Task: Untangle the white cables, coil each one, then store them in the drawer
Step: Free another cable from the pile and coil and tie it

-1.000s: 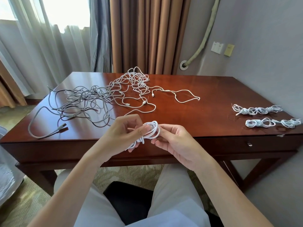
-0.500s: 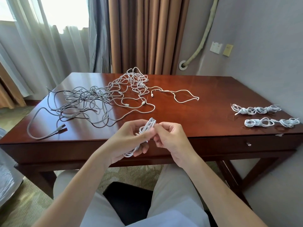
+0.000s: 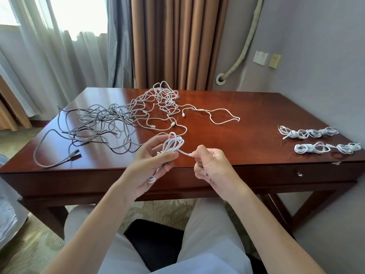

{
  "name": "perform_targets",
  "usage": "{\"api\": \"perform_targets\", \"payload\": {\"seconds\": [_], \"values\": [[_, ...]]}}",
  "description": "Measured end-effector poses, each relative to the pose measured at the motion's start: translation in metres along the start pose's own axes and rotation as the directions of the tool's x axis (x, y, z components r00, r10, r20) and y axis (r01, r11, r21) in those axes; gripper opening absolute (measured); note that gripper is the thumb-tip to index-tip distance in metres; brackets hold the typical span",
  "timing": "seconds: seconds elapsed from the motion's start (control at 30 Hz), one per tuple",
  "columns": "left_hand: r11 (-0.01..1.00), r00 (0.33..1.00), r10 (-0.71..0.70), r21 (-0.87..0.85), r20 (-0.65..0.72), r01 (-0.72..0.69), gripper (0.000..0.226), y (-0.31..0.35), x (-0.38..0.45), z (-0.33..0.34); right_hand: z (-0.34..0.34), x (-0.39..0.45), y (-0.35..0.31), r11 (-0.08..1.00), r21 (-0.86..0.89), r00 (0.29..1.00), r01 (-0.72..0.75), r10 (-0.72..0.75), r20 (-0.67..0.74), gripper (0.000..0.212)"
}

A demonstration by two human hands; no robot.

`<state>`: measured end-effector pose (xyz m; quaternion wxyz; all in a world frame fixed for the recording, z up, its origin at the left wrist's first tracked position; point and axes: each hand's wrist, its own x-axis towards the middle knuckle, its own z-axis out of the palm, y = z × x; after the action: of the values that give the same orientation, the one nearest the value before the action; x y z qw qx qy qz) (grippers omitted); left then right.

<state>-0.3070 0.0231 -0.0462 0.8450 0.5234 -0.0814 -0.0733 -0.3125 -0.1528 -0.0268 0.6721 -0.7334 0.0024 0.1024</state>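
Left hand (image 3: 152,165) gripping coiled white cable (image 3: 171,147) above near edge of glossy red-brown wooden desk (image 3: 246,107); right hand (image 3: 212,167) pinching its plug end. Tangled white and grey cables (image 3: 122,117) behind on desk; two coiled white bundles (image 3: 316,141) at desk's right end, above drawer knob (image 3: 299,173).

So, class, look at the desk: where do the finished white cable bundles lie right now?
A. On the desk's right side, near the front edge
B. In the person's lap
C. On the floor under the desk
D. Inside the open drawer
A: the two rows of coiled bundles lie on the right of the desk, and the drawer below them is closed.
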Motion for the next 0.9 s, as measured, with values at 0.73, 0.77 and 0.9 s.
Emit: {"api": "perform_targets", "payload": {"seconds": [0.73,0.77,0.9], "values": [[0.507,0.925,0.020,0.794,0.379,-0.337,0.053,-0.051,0.115,0.096,-0.145,0.045,0.009,0.944,-0.305,0.928,0.124,-0.219,-0.303,0.024],[0.490,0.928,-0.008,0.810,0.373,-0.322,0.054,-0.055,0.125,0.101,-0.157,0.048,0.012,0.932,-0.344,0.916,0.117,-0.235,-0.326,0.021],[0.579,0.933,-0.043,0.770,0.358,-0.268,0.036,-0.074,0.160,0.115,-0.200,0.060,0.023,0.886,-0.458,0.860,0.071,-0.288,-0.422,0.016]]}}
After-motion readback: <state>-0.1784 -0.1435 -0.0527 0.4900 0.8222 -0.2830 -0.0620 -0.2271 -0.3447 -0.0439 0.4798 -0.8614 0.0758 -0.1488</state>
